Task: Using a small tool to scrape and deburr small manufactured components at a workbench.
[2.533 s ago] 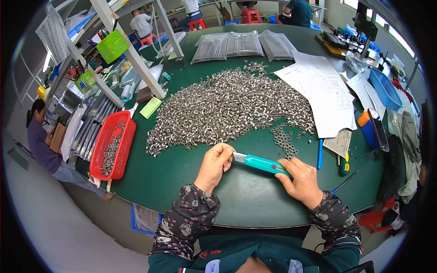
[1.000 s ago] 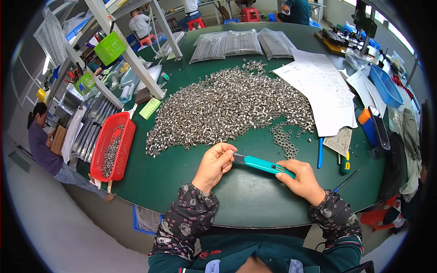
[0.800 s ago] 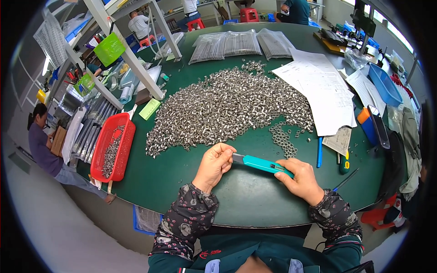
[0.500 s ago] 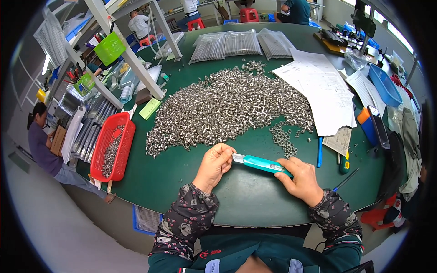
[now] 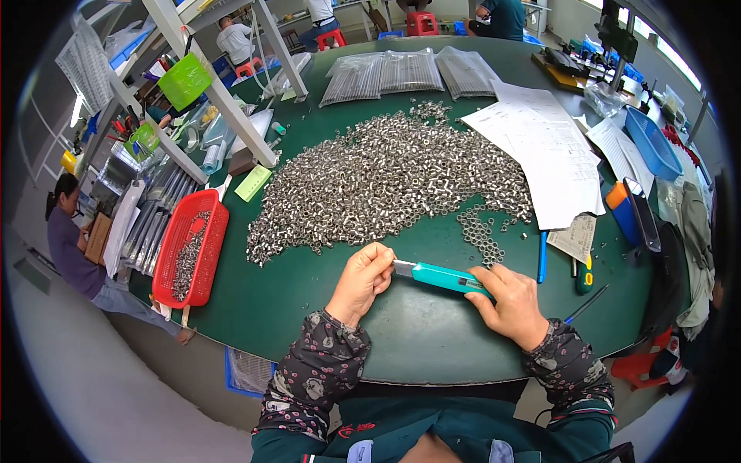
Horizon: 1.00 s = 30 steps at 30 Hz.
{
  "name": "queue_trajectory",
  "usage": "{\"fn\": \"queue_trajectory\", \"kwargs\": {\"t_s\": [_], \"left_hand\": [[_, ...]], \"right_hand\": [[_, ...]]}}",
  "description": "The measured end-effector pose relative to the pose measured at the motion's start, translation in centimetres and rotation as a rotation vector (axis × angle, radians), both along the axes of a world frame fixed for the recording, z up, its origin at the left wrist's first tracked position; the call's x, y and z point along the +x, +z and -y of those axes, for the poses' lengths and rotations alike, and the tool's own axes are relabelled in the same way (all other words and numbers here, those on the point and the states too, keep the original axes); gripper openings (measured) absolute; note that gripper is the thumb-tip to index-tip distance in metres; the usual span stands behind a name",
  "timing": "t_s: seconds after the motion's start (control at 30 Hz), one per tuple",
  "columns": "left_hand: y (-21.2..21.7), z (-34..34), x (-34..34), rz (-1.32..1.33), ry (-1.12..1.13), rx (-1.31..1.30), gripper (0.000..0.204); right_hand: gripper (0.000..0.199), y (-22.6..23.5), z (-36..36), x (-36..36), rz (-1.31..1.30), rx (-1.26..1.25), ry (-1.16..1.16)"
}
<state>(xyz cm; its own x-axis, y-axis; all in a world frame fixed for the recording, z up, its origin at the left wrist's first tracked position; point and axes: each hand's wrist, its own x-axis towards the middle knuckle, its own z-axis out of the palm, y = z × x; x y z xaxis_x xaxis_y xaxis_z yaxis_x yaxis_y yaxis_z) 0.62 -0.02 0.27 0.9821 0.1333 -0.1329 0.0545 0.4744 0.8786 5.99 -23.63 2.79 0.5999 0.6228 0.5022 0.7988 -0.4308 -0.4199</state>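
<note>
My right hand (image 5: 511,305) is closed round the near end of a teal utility knife (image 5: 441,276), with thumb and fingers along its body. The knife's flat silvery blade end (image 5: 403,268) points left, toward my left hand (image 5: 363,282). That hand is closed in a pinch right at the blade tip; whatever small thing its fingertips hold is hidden. Beyond both hands spreads a large heap of small metal rings (image 5: 386,181). A patch of loose rings (image 5: 480,238) lies nearest the knife, on the green table (image 5: 417,347).
A red basket (image 5: 211,266) with metal pieces stands at the left. Bagged metal rods (image 5: 409,73) lie at the back. On the right are paper sheets (image 5: 552,154), a blue marker (image 5: 543,258), a pen (image 5: 587,305), a screwdriver (image 5: 585,278) and a blue basket (image 5: 652,143).
The knife has turned slightly about its length, so a dark mark shows on its body where a lighter metal part showed before. Both hands stay nearly in place.
</note>
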Motion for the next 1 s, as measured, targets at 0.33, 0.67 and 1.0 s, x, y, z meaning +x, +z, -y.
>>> {"fn": "queue_trajectory", "kwargs": {"t_s": [0.33,0.67,1.0], "left_hand": [[0.5,0.0,-0.2,-0.085,-0.016,0.003,0.021],[0.9,-1.0,-0.2,0.042,0.181,-0.144,0.014],[0.7,-1.1,-0.1,0.13,0.215,-0.163,0.01]], "right_hand": [[0.027,0.1,0.0,0.1,0.054,0.013,0.023],[0.025,-0.3,0.2,1.2,0.249,-0.091,-0.046],[0.021,0.5,0.1,0.8,0.098,-0.045,-0.028]]}}
